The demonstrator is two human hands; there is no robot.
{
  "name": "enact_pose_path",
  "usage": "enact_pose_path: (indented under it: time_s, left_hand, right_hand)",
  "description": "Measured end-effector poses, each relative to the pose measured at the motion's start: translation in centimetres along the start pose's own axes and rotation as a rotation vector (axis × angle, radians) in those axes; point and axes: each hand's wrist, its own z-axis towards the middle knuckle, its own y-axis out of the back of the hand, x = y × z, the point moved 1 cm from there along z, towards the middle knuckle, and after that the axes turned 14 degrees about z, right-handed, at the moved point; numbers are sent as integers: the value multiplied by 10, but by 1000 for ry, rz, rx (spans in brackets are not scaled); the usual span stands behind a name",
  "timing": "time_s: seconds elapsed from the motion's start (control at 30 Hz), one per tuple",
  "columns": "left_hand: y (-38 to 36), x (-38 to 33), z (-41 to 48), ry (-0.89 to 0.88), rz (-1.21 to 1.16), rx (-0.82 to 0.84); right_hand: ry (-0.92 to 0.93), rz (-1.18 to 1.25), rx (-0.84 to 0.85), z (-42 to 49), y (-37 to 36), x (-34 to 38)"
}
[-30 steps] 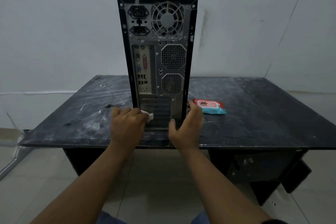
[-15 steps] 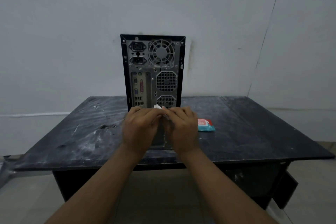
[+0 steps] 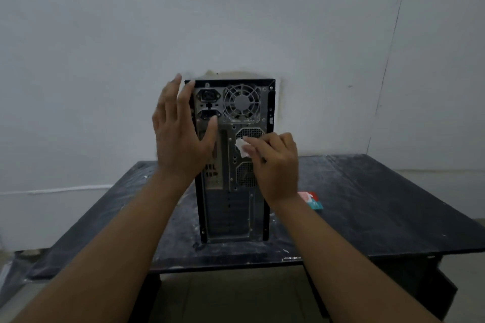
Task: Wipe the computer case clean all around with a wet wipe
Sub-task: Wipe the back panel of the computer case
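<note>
The black computer case (image 3: pixel 231 215) stands upright on the black table (image 3: pixel 367 212), its grey rear panel with fan grille and ports facing me. My left hand (image 3: pixel 178 134) is raised with straight, spread fingers in front of the case's upper left edge; whether it touches the case I cannot tell. My right hand (image 3: pixel 273 162) pinches a small white wet wipe (image 3: pixel 241 147) in front of the rear panel, near the middle vent grille.
A red and teal wet wipe pack (image 3: pixel 313 200) lies on the table just right of the case, partly behind my right wrist. The tabletop is dusty and smeared. A white wall rises close behind the case.
The hands parted from in front of the lower panel. The left hand rose to the upper left edge with its fingers spread. The right hand carried the wipe up to the middle vent.
</note>
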Motion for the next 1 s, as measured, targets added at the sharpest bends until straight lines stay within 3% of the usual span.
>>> enact_pose_path:
  time_s: [0.17,0.43,0.63,1.0]
  left_hand:
    - [-10,6,25,-111,-32,131]
    - [-19,5,25,-139,-133,128]
    - [-15,11,27,-123,-222,121]
    - [-1,22,37,-136,-373,158]
  right_hand:
    - [14,-84,-20,-28,-4,-1]
    - [-31,-50,-171,31,-15,10]
    - [55,-51,-88,45,-24,18]
    - [33,-71,-174,92,-32,42]
